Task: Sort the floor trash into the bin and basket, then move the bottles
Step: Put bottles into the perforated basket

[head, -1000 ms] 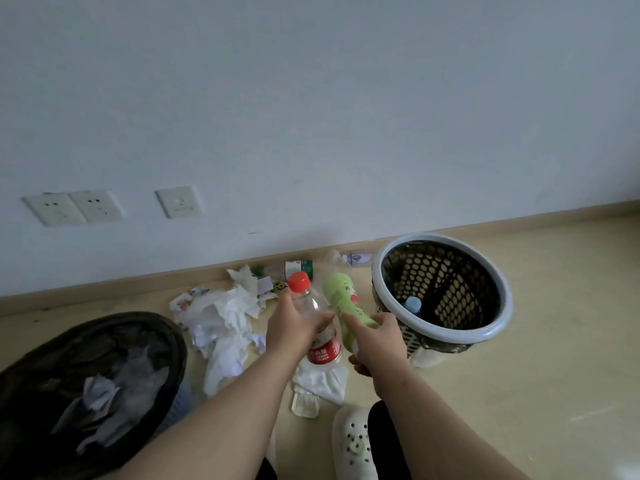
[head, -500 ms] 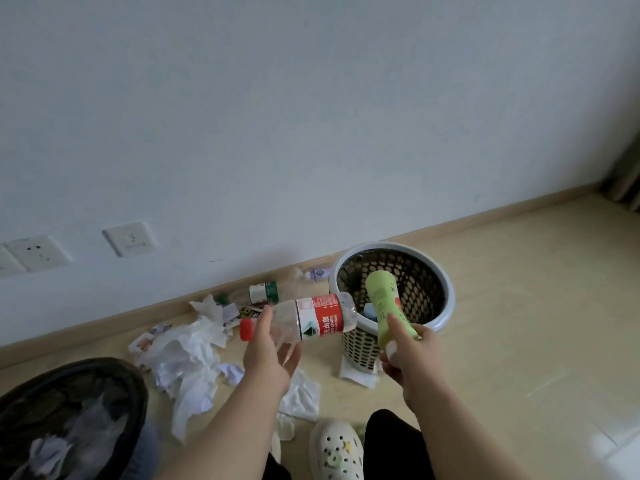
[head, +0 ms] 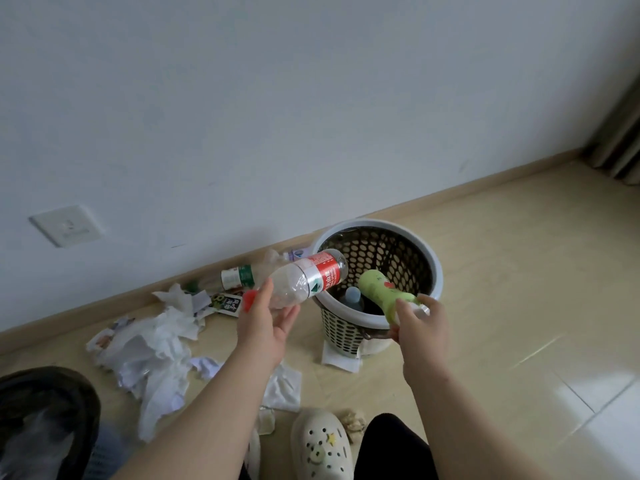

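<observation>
Against the skirting board lies a green-labelled bottle [head: 238,277], with a small printed packet [head: 227,303] just in front of it. A heap of crumpled white tissue [head: 152,351] spreads over the floor between the wall and the black-lined bin [head: 59,382] at the lower left. A flat tissue [head: 341,360] sticks out from under the basket [head: 375,223], a perforated dark tub with a white rim that stands near the wall. A ball of brown paper [head: 353,422] sits beside a white clog [head: 320,445], and a wall socket [head: 65,226] is set low on the wall. Inside the basket lies a blue-capped bottle [head: 353,295]. The clear bottle [head: 308,277], empty, with a red label and a red cap [head: 248,301], is tilted with its base up over the basket's near-left rim. Its neck end lies against the left hand [head: 266,323], whose thumb and fingers are spread almost straight rather than wrapped round it. The right hand [head: 420,327] grips the green bottle [head: 381,292] by its white-capped end, base pointing into the basket.
</observation>
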A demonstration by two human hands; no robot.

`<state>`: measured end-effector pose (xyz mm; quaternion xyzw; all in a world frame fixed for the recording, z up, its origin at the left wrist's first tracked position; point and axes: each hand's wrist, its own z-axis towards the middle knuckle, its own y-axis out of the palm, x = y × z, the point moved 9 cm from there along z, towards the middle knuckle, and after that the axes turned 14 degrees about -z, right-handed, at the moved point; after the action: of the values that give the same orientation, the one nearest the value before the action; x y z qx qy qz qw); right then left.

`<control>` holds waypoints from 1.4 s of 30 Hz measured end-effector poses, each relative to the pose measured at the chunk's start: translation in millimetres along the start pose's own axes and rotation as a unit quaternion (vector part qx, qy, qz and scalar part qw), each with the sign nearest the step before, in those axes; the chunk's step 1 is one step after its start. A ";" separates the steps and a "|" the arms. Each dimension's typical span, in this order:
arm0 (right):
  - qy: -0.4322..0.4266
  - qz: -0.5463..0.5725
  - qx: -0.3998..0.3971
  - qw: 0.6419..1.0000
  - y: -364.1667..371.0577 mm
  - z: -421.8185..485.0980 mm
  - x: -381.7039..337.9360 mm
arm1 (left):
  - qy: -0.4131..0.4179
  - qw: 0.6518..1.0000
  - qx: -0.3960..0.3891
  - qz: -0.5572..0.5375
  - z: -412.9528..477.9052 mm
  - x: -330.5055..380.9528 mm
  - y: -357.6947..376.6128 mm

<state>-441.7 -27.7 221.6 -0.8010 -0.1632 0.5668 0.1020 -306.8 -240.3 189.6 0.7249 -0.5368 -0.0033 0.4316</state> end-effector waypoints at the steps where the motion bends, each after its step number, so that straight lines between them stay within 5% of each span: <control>1: -0.011 -0.015 0.011 1.000 1.8 2.5 -3.9 | 0.013 1.000 -0.007 0.018 3.1 0.1 9.6; 6: -0.041 -0.066 0.037 0.996 1.3 34.9 -18.5 | 0.106 0.986 -0.028 0.128 31.5 -4.6 69.8; 9: -0.084 -0.108 0.050 0.989 -6.6 62.9 -35.8 | 0.191 0.937 -0.063 0.287 47.4 -8.2 111.1; 14: -0.133 -0.203 0.052 0.969 -3.7 107.6 -47.7 | 0.334 0.747 -0.161 0.553 57.1 -34.5 160.6; 19: -0.169 -0.297 0.007 0.940 19.4 139.7 -40.5 | 0.355 0.550 -0.228 0.721 84.2 -71.3 161.2; 27: -0.181 -0.389 -0.090 0.899 76.2 181.4 -30.0 | 0.321 0.372 -0.246 0.835 141.8 -109.8 172.3; 36: -0.188 -0.454 -0.141 0.859 133.1 214.0 5.8 | 0.309 0.263 -0.215 0.888 187.3 -141.8 163.2; 42: -0.177 -0.454 -0.159 0.859 149.6 223.6 15.9 | 0.269 0.274 -0.242 0.891 208.3 -149.4 153.0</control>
<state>-625.6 -165.1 80.3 -0.5296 -0.6116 0.5567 0.1884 -586.3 -261.0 86.7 -0.3836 -0.6758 0.4487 0.4413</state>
